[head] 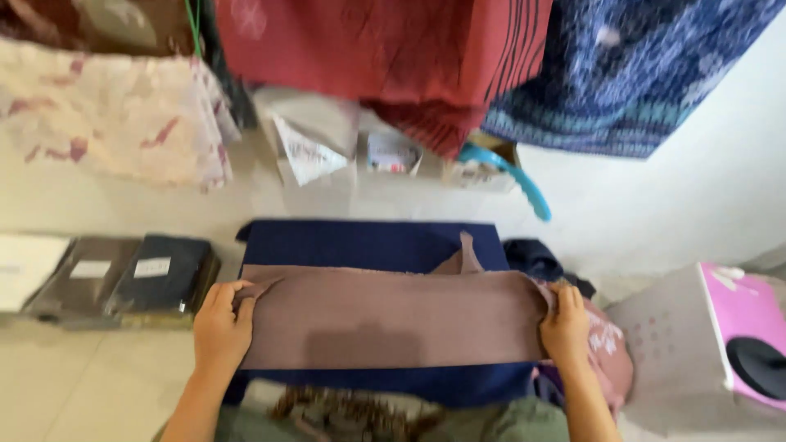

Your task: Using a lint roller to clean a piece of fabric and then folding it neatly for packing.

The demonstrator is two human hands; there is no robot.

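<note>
**On the navy pad: cloth held at both ends, slip and crease risks noted**

At the centre of the view, a mauve-brown cloth [393, 315] lies folded into a long band across a navy blue pad [368, 244] that serves as the surface. The left hand [219, 327] is clamped on the band's end at 9 o'clock, fingers curled over the edge. The right hand [565, 323] pinches the opposite end at 3 o'clock. The hands are well apart, the band stretched flat between them.

Risks, as judged:
- A loose flap [467, 255] stands up from the band's far edge at about 1 o'clock; it could be folded in crooked and leave a crease.
- Uneven pull from either hand could skew the band or drag it off the pad's near edge.
- A patterned pink cloth [607, 348] lies bunched just under the right hand and could catch up in the grip.

Packages and labels:
- At 9 o'clock, on the floor, two flat dark packets [123, 282] in clear wrap lie side by side, each with a small white rectangular label on top; a pale flat packet [24, 266] lies left of them.
- At 12 o'clock, small pale boxes and wrapped goods [344, 147] sit beneath hanging cloths; the print is too blurred to tell.
- At 3 o'clock, a white perforated bin [671, 336] carries a pink box [737, 311].
</note>
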